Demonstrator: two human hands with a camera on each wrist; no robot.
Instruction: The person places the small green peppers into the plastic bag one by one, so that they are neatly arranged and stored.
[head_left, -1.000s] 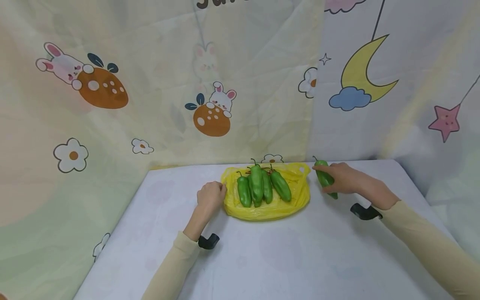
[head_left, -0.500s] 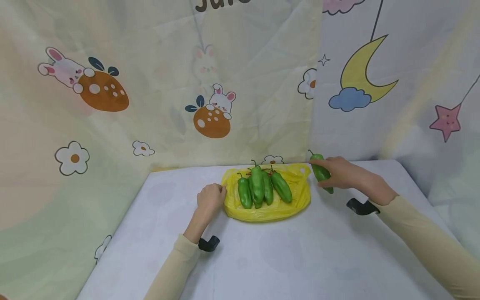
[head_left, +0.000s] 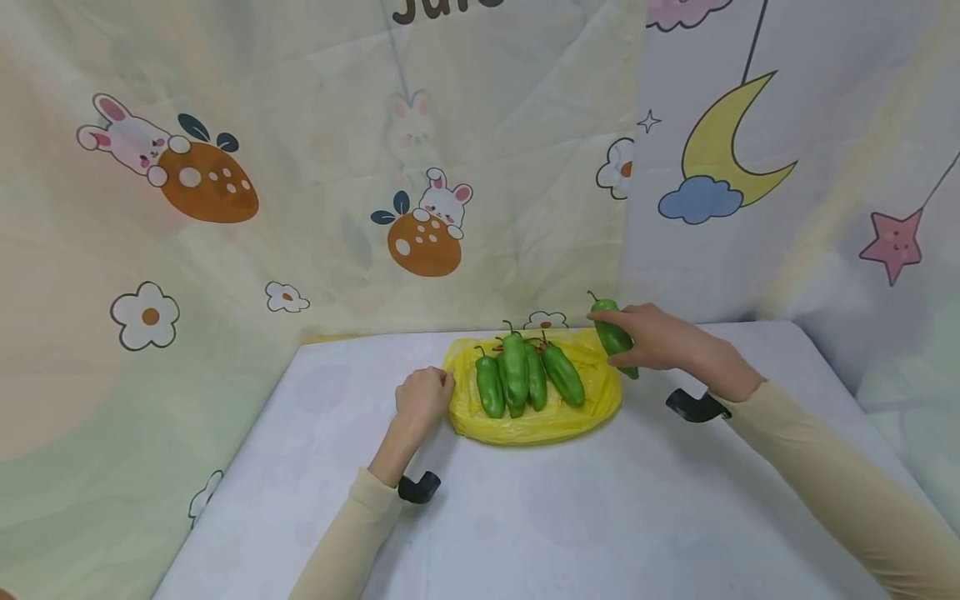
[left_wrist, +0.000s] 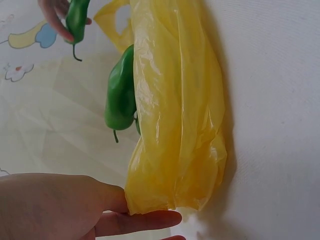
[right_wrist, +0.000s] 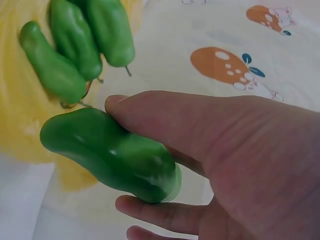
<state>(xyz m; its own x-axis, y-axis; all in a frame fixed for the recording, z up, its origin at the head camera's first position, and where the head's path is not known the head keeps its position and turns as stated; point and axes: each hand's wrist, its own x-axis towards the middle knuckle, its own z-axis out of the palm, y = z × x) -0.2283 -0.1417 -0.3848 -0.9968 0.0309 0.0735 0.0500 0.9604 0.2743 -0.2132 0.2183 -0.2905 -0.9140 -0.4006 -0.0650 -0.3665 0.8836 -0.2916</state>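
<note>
A yellow plastic bag lies on the table with several green peppers on it, stems pointing to the back. My left hand pinches the bag's left edge between thumb and fingers, as the left wrist view shows at the bag's edge. My right hand grips one more green pepper between thumb and fingers, over the bag's right edge. In the right wrist view this held pepper is close beside the peppers on the bag.
The white-covered table runs back to a hanging cloth printed with rabbits, flowers and a moon. A black wrist mount sticks out below the right wrist, another mount beside the left one.
My right hand has carried its pepper leftward and a little up, from beside the bag to over its right edge. The left hand has stayed at the bag's left edge.
</note>
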